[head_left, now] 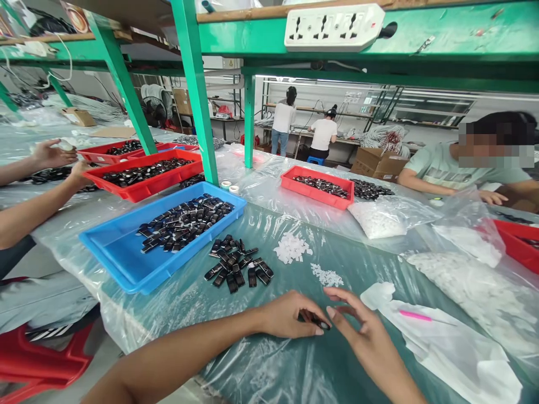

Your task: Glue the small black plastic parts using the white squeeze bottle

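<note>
My left hand (286, 315) is closed around a small black plastic part (316, 320), which the fingers partly cover. Close against it, my right hand (360, 325) is curved with thumb and fingers apart; I see nothing held in it. Beyond my hands lie a pile of tiny white pieces (327, 275) and a pile of flat white pieces (292, 248). Loose black parts (236, 264) are heaped farther left. Behind them stands a blue tray (113, 261) with many more black parts.
A pink-handled pick (415, 316) lies on white paper (458, 353) at right. Bags of white pieces (471, 280) lie beyond it. Red trays (143, 193) stand farther back. A green post (193, 95) rises behind the blue tray. Co-workers sit at left and right.
</note>
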Tool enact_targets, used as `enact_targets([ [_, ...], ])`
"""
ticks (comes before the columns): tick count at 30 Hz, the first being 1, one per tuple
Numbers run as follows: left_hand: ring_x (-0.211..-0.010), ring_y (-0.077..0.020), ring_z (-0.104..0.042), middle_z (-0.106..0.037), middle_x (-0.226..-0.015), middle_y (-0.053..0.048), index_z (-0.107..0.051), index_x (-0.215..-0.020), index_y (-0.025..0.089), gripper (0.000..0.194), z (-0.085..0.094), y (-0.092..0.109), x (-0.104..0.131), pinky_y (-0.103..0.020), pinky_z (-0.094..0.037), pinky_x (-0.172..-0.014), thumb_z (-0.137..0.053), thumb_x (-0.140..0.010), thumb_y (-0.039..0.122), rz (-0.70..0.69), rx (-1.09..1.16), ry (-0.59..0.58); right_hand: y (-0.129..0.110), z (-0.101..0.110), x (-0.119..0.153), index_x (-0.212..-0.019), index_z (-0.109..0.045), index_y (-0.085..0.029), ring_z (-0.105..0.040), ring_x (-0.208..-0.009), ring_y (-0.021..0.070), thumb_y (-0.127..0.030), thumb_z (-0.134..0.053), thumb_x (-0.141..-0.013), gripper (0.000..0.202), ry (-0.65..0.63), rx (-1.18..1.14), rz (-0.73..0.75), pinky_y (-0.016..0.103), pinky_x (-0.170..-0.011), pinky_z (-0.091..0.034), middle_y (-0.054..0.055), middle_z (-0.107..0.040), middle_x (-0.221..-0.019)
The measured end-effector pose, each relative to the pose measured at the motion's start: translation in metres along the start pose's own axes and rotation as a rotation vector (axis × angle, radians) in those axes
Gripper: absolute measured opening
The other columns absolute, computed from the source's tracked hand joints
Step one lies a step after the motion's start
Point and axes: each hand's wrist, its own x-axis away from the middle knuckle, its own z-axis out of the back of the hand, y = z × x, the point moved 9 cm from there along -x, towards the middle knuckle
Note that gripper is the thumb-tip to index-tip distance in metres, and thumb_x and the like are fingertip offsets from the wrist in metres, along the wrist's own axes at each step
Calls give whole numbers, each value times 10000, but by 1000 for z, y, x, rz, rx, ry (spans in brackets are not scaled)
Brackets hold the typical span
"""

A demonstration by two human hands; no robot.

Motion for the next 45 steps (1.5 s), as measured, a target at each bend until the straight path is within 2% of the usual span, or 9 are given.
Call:
enact_targets([
  [4,-888,-174,-641,-683,-999,-66,-649,-1074,174,282,-6,3,2,-232,-494,-774,-577,-813,251,-32,-3,-48,-19,-13,-36,-1157,-549,-313,-569,-1035,210,-336,-445,-866,310,-66,267,145,304,-689,-522,33,-552,-1225],
  [8,-867,-170,-647,-685,-987,-80,-652,-1076,159,290,-7,8,4,-204,-494,-720,-572,-811,241,-45,-22,-53,-12,-27,-97,-1160,-560,-239,-477,-1149,245,-296,-445,-877,311,-43,316,185,418,-934,-396,71,-571,-1185],
  [11,-854,-166,-649,-690,-972,-62,-661,-1063,181,281,-6,8,4,-200,-495,-718,-588,-797,233,-32,-41,-41,-3,-45,-136,-1188,-526,-212,-487,-1129,231,-319,-479,-880,330,-15,323,196,433,-939,-385,94,-528,-1230],
  [14,-847,-166,-649,-692,-966,-58,-663,-1060,185,281,-5,7,4,-204,-495,-724,-592,-792,233,-37,-58,-33,-1,-62,-151,-1185,-507,-187,-536,-1040,214,-334,-517,-867,350,-3,325,229,445,-861,-437,86,-509,-1227],
  [19,-853,-168,-649,-692,-968,-45,-655,-1076,207,292,-5,6,5,-220,-498,-742,-596,-790,232,-25,-58,-39,-3,-73,-136,-1158,-525,-192,-544,-1017,203,-325,-509,-872,315,15,345,271,429,-852,-443,80,-527,-1197],
  [28,-909,-172,-642,-679,-1033,-45,-643,-1093,197,305,-8,3,4,-231,-490,-807,-593,-793,208,-37,-32,-45,8,-69,-101,-1166,-577,-235,-484,-1148,229,-308,-413,-900,321,28,329,242,414,-951,-381,79,-556,-1210],
  [33,-906,-168,-643,-681,-1027,-45,-641,-1096,197,306,-8,3,4,-227,-488,-803,-591,-795,207,-33,-38,-41,4,-61,-92,-1030,-672,-229,-476,-1139,251,-319,-464,-864,281,89,267,277,420,-952,-375,67,-571,-1202],
  [41,-874,-166,-644,-689,-991,-50,-647,-1087,196,301,-7,0,4,-224,-485,-775,-602,-791,225,-30,-41,-25,2,-45,-80,-1025,-685,-203,-583,-869,233,-374,-460,-855,329,148,92,213,385,-785,-455,84,-608,-879],
  [45,-870,-179,-644,-688,-987,-73,-646,-1083,174,303,-6,-2,4,-238,-485,-766,-599,-795,256,-28,-16,-13,0,-35,-73,-982,-695,-221,-620,-795,200,-388,-499,-835,296,141,-61,147,338,-743,-473,62,-653,-906],
])
